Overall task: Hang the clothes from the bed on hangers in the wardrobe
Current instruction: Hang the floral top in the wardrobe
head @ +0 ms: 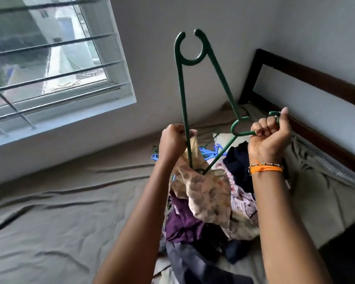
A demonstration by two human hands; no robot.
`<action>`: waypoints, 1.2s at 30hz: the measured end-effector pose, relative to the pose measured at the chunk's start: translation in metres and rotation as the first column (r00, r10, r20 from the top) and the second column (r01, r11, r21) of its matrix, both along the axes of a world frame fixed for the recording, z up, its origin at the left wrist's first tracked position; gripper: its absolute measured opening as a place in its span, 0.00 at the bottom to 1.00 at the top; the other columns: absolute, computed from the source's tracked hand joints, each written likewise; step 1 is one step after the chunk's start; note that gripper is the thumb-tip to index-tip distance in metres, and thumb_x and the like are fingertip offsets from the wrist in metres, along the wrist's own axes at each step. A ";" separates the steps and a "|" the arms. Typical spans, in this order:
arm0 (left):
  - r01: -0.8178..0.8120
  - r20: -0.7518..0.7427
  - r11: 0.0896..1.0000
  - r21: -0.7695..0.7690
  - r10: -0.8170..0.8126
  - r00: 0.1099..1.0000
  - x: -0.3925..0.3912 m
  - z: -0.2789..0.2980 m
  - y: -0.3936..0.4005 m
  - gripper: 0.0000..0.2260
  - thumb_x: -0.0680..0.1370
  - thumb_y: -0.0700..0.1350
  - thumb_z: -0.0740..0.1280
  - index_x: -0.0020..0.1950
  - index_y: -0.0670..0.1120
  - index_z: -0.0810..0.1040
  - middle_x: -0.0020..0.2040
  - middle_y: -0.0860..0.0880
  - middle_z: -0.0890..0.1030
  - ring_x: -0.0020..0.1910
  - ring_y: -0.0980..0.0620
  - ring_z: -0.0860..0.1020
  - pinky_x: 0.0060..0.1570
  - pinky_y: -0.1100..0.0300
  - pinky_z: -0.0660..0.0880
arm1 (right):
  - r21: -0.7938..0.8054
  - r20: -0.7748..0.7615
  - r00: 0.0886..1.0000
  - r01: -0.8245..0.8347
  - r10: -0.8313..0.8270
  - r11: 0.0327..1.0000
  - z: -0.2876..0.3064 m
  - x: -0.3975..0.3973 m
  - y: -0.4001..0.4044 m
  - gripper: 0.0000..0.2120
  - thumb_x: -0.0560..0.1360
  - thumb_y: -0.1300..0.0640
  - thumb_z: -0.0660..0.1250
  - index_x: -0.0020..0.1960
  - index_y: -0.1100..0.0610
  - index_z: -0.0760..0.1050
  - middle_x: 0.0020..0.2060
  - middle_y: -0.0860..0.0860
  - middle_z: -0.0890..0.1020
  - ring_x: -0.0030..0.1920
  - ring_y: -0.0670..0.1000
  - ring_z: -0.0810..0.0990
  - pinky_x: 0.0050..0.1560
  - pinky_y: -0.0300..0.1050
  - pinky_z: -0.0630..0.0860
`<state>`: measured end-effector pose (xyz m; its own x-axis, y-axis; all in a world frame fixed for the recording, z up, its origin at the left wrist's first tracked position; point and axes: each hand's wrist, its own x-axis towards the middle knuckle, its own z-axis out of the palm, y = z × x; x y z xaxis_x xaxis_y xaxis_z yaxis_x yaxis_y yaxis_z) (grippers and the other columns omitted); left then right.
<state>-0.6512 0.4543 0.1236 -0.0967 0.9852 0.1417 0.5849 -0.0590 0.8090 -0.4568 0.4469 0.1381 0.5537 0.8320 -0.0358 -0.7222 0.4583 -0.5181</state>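
While gripped at both ends, green hanger (193, 78) between hands: left (173, 141) also clutching floral garment (205, 187), right (270, 133) clenched on its end

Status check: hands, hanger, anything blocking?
Left hand grips floral garment and green hanger. Right hand grips hanger end. Clothes pile on bed; nothing blocking.

A dark green hanger (195, 83) is seen above a cream garment (205, 189) printed with faded brown and pink flowers. Beneath it, purple cloth (180, 220), a pink striped piece (244, 199) and navy clothes (240, 160) are piled. Blue hangers (210, 153) are seen behind. The bed (70, 212) is covered in a plain grey-beige sheet. An orange thread band (265, 168) is worn on the wrist. The headboard (316, 78) is framed in dark brown.
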 end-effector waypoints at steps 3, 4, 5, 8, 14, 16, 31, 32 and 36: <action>0.042 0.035 0.998 0.043 -0.044 0.998 -0.009 0.017 -0.011 0.18 0.72 0.52 0.70 0.32 0.38 0.75 0.30 0.39 0.72 0.33 0.46 0.65 0.35 0.54 0.70 | 0.050 0.009 0.999 0.043 -0.044 0.998 0.024 -0.011 -0.022 0.21 0.79 0.54 0.60 0.31 0.52 0.55 0.23 0.46 0.56 0.26 0.47 0.52 0.23 0.37 0.56; 0.052 0.065 0.998 0.043 -0.055 0.996 -0.011 0.023 -0.016 0.17 0.71 0.52 0.70 0.33 0.38 0.77 0.28 0.42 0.71 0.32 0.48 0.65 0.33 0.55 0.68 | 0.066 0.027 0.997 0.066 -0.068 0.996 0.031 -0.013 -0.029 0.20 0.79 0.55 0.60 0.31 0.53 0.57 0.23 0.46 0.57 0.26 0.46 0.53 0.23 0.37 0.56; 0.045 0.129 0.998 0.036 -0.049 0.990 -0.011 0.029 -0.020 0.19 0.72 0.51 0.71 0.30 0.38 0.74 0.25 0.46 0.70 0.29 0.50 0.65 0.31 0.57 0.66 | 0.077 0.051 0.994 0.093 -0.097 0.993 0.036 -0.015 -0.037 0.19 0.79 0.56 0.61 0.32 0.53 0.57 0.23 0.46 0.58 0.25 0.46 0.54 0.24 0.37 0.56; 0.061 0.365 0.998 -0.015 -0.051 0.930 -0.013 0.048 -0.032 0.16 0.74 0.46 0.72 0.29 0.42 0.72 0.22 0.54 0.67 0.24 0.58 0.63 0.27 0.63 0.61 | 0.073 0.160 0.968 0.184 -0.193 0.980 0.038 -0.017 -0.061 0.18 0.79 0.59 0.60 0.33 0.53 0.57 0.23 0.46 0.58 0.25 0.46 0.55 0.24 0.38 0.56; 0.172 0.648 0.953 -0.248 0.031 0.761 -0.027 0.073 -0.044 0.09 0.76 0.43 0.65 0.38 0.40 0.74 0.29 0.45 0.78 0.29 0.50 0.77 0.31 0.64 0.73 | 0.092 0.584 0.667 0.511 -0.462 0.855 -0.007 0.013 -0.108 0.11 0.75 0.55 0.64 0.36 0.50 0.65 0.23 0.45 0.67 0.23 0.47 0.64 0.25 0.42 0.62; 0.286 0.710 0.904 -0.318 0.026 0.704 -0.033 0.072 -0.051 0.12 0.80 0.41 0.59 0.36 0.42 0.69 0.20 0.49 0.73 0.17 0.54 0.72 0.20 0.69 0.70 | 0.159 0.750 0.434 0.614 -0.499 0.773 -0.011 0.023 -0.123 0.10 0.75 0.53 0.64 0.36 0.45 0.68 0.26 0.52 0.70 0.25 0.56 0.69 0.28 0.50 0.66; 0.404 0.064 0.903 0.149 -0.416 0.907 0.019 0.076 -0.092 0.20 0.70 0.56 0.67 0.38 0.37 0.80 0.37 0.45 0.74 0.36 0.50 0.72 0.38 0.59 0.67 | 0.287 0.958 -0.124 0.362 -0.259 0.887 0.091 -0.007 -0.156 0.12 0.74 0.52 0.66 0.38 0.56 0.66 0.28 0.57 0.76 0.30 0.54 0.75 0.32 0.49 0.71; 0.403 -0.022 0.899 0.173 -0.406 0.914 0.023 0.078 -0.096 0.23 0.70 0.60 0.63 0.36 0.39 0.78 0.40 0.44 0.76 0.42 0.47 0.75 0.43 0.57 0.70 | 0.299 0.954 -0.131 0.373 -0.270 0.878 0.101 -0.007 -0.162 0.12 0.74 0.52 0.66 0.38 0.56 0.66 0.29 0.57 0.76 0.30 0.52 0.74 0.32 0.46 0.70; 0.543 -0.160 0.829 0.135 -0.523 0.837 0.027 0.090 -0.111 0.24 0.75 0.66 0.52 0.54 0.53 0.80 0.59 0.49 0.76 0.63 0.44 0.70 0.64 0.47 0.64 | 0.382 0.921 -0.134 0.502 -0.367 0.775 0.132 0.005 -0.197 0.13 0.75 0.53 0.67 0.40 0.60 0.68 0.32 0.54 0.77 0.33 0.48 0.75 0.35 0.39 0.69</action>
<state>-0.6237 0.3431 0.2134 0.4629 0.8387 0.2870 0.5078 -0.5163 0.6896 -0.4518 0.2501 0.2703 0.3743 0.4236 0.8249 0.7697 0.3541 -0.5311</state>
